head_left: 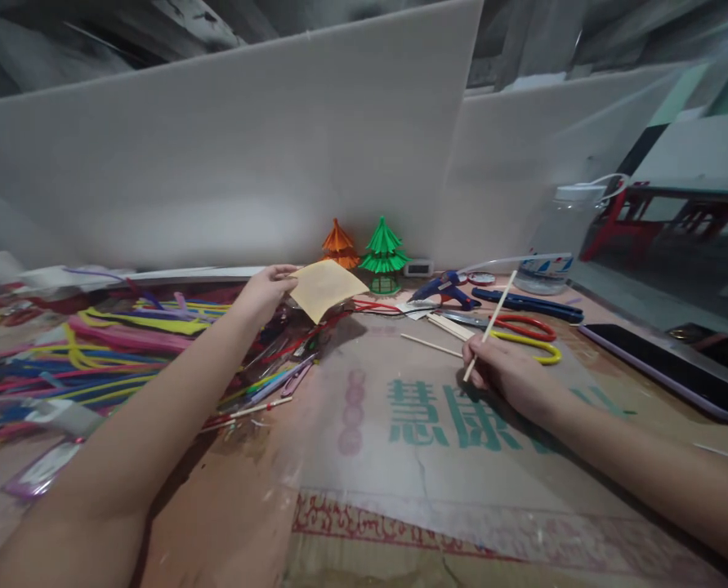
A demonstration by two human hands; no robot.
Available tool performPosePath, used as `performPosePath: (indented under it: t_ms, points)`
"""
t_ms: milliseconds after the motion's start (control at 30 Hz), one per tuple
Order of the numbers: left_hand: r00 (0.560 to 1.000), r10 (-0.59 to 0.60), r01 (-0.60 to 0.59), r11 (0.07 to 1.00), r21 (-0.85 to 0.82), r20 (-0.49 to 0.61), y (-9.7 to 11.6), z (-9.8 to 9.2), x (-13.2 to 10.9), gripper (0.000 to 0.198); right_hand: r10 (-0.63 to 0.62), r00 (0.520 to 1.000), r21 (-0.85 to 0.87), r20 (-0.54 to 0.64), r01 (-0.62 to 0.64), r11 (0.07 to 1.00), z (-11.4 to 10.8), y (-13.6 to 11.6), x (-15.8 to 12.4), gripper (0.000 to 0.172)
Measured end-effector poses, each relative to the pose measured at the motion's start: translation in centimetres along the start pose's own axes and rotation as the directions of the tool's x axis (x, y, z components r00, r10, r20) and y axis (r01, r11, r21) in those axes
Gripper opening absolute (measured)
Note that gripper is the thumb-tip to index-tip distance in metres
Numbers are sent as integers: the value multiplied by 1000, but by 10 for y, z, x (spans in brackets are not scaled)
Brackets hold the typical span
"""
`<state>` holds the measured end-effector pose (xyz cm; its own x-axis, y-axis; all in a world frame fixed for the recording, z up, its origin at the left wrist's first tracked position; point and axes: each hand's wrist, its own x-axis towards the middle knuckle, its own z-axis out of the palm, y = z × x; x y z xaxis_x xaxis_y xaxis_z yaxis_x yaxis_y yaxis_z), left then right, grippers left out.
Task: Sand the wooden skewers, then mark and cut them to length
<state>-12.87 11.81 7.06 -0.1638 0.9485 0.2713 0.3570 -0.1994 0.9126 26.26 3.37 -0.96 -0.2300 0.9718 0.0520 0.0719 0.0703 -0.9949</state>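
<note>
My left hand [266, 287] is stretched forward and pinches a square sheet of yellow paper [325, 287] by its left corner, lifting it above a heap of coloured pipe cleaners [124, 343]. My right hand [504, 371] rests on the cardboard-covered table [400, 457] and grips a thin wooden stick [491, 325] like a pen, the stick slanting up and away. Just behind the paper stand a small orange paper tree [339, 243] and a green paper tree [384, 255].
A blue glue gun [444, 287], red and yellow scissors [526, 336], a dark blue tool [526, 304] and loose wooden sticks [437, 333] lie ahead of my right hand. A clear plastic jar [560, 237] and a dark phone [663, 367] are at the right. White foam boards [247, 155] wall the back.
</note>
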Motion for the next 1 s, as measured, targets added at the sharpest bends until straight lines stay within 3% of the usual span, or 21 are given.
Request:
performPosePath:
  t_ms: [167,267,333,400,467,533,600,733,833,933,1000]
  points:
    - [987,41,-35,998,-46,154,32,2,-28,32,-6,1000,31,18,6,1000,-2,3,0,46]
    - [946,161,-165,986,-8,283,58,14,-60,32,-27,999,23,25,26,999,-2,4,1,44]
    - [834,437,-513,840,179,337,68,22,-78,25,-38,999,-3,20,38,999,-2,3,1,44]
    - [743,557,-660,699,275,370,72,25,-85,26,-45,999,-31,19,46,998,-1,2,1,45]
    - [767,563,-641,689,339,308,68,23,-80,26,-55,998,-68,20,56,996,1,1,1,46]
    - [831,534,-547,737,396,155,58,16,-64,26,-75,997,-118,28,78,990,1,0,1,49]
    - [863,505,-468,777,421,26,42,6,-43,31,-104,993,-187,51,111,976,-1,-3,1,54]
    - [895,424,-314,820,479,-140,3,-11,-7,34,-145,986,-446,78,165,879,-15,-14,3,56]
    - [890,424,-267,781,564,-166,-21,-15,4,31,-221,975,-741,11,157,653,-33,-22,9,38]
    - [891,447,-293,697,654,-76,-32,-13,5,19,-299,954,-872,-29,122,475,-44,-26,13,16]
    - [888,459,-329,633,701,2,-34,-9,3,17,-355,935,-881,27,190,433,-42,-28,10,28]
